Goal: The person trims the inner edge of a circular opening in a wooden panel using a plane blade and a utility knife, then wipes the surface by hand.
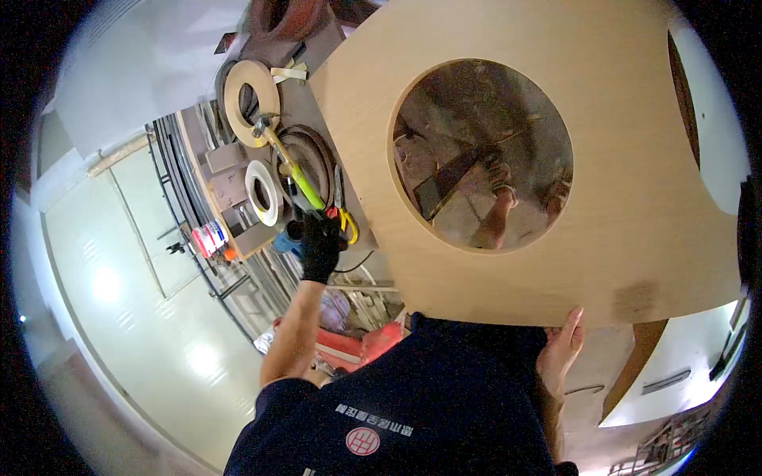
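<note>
My left hand (320, 246), in a black glove, reaches among tools on a cluttered surface. It touches or is right by the end of a hammer (305, 186) with a yellow-green handle, beside yellow-handled scissors (349, 228). Its fingers are too dark to make out. My right hand (562, 349), bare, grips the near edge of a large curved, wood-coloured panel (635, 230), thumb against the edge. A big round hole is cut in the panel. Through it show a dim floor, a dark flat piece (456, 176) and what look like feet.
Rolls of edge banding, one tan (236, 99) and one white (276, 194), lie by the hammer. A red-and-white can (210, 238) stands near a shelf rack. Pale strips and a red item (341, 347) lie beyond my left arm. White sheets (675, 381) are at right.
</note>
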A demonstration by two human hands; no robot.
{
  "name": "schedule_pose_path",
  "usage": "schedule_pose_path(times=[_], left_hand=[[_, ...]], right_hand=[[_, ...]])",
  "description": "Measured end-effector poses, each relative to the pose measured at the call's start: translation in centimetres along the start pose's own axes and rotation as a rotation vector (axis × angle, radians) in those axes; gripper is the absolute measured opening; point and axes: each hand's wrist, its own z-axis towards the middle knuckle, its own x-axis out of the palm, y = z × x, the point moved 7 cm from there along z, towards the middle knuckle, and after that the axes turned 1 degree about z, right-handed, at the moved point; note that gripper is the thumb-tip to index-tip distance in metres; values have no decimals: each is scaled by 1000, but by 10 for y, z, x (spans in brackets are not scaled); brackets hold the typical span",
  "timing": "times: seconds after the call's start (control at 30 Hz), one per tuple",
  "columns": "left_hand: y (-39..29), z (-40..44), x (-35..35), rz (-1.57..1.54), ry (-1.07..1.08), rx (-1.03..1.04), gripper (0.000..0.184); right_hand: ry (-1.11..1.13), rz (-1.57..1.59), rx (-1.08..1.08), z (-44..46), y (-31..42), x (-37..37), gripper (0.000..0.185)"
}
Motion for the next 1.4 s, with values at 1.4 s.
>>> schedule_pose_path(times=[1.4], left_hand=[[-308, 0, 90, 757, 797, 1011, 35]], right_hand=[[47, -125, -11, 12, -11, -7, 33]])
